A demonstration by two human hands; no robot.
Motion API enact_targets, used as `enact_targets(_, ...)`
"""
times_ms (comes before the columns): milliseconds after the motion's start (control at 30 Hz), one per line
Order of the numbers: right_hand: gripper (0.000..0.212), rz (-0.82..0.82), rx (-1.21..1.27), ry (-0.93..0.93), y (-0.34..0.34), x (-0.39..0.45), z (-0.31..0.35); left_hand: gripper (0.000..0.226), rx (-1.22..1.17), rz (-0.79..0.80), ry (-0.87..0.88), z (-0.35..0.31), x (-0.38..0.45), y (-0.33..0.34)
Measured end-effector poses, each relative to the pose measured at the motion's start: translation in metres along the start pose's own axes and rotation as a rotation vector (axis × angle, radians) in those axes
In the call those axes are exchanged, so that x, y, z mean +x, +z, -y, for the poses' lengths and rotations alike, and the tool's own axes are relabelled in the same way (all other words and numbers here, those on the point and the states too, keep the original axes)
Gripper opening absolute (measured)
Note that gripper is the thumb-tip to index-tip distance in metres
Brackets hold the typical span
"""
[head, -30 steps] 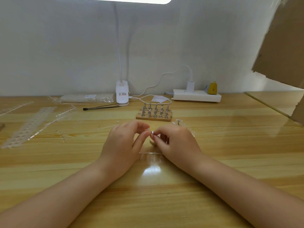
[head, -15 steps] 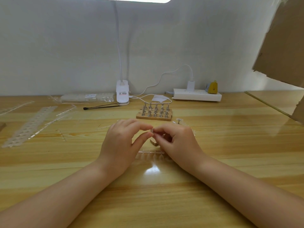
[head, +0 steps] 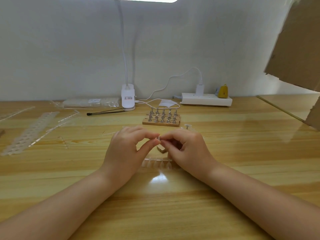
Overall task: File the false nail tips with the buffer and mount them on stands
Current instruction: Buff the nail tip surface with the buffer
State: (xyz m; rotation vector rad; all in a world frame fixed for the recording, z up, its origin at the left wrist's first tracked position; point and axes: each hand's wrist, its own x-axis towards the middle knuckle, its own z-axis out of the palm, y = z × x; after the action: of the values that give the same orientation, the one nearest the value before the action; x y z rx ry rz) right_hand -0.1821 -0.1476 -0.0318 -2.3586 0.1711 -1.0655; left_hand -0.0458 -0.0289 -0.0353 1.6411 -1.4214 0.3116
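My left hand (head: 124, 153) and my right hand (head: 187, 149) meet fingertip to fingertip above the table. Between them is a small silvery stand piece (head: 158, 138), pinched by the thumb and forefinger of each hand; whether a nail tip sits on it is too small to tell. A small wooden block (head: 161, 149) lies under my right fingers. A clear strip of false nail tips (head: 156, 162) lies just below the hands. Behind them is a wooden rack of metal stands (head: 161, 117).
Clear plastic strips (head: 31, 132) lie at the left. A black stick (head: 107, 112), a clear bag (head: 91, 102), a white lamp base (head: 128, 98) and a power strip (head: 206, 100) line the back edge. Cardboard (head: 294, 49) hangs at the right. One loose stand (head: 187, 126) is by the rack.
My left thumb and forefinger have closed onto the small piece that my right hand was holding. The hands lifted slightly, so more of the nail tip strip shows.
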Motion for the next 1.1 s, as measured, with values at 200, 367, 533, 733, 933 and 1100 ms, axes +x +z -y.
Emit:
enact_targets(200, 0.007, -0.041, -0.019, 0.001, 0.001, 0.001, 0.000, 0.028, 0.034, -0.031, -0.017, -0.006, -0.002, -0.001)
enact_targets(367, 0.003, -0.044, -0.047, -0.022, 0.000, 0.001, 0.001, 0.032, 0.045, -0.030, -0.070, -0.009, -0.003, -0.005)
enact_targets(533, 0.003, -0.009, -0.140, -0.094, 0.001, 0.000, 0.000, 0.011, 0.008, -0.046, -0.125, -0.014, -0.004, -0.002)
enact_targets(733, 0.003, 0.041, -0.195, -0.180, 0.001, -0.002, -0.002, 0.011, -0.003, -0.021, -0.145, -0.017, -0.008, 0.001)
enact_targets(933, 0.003, 0.065, -0.205, -0.185, 0.000, -0.004, -0.001, 0.011, -0.011, -0.001, -0.145, -0.015, -0.010, 0.000)
enact_targets(1100, 0.003, 0.020, -0.144, -0.030, 0.005, -0.002, 0.001, 0.015, -0.020, -0.046, -0.200, -0.014, -0.004, 0.000)
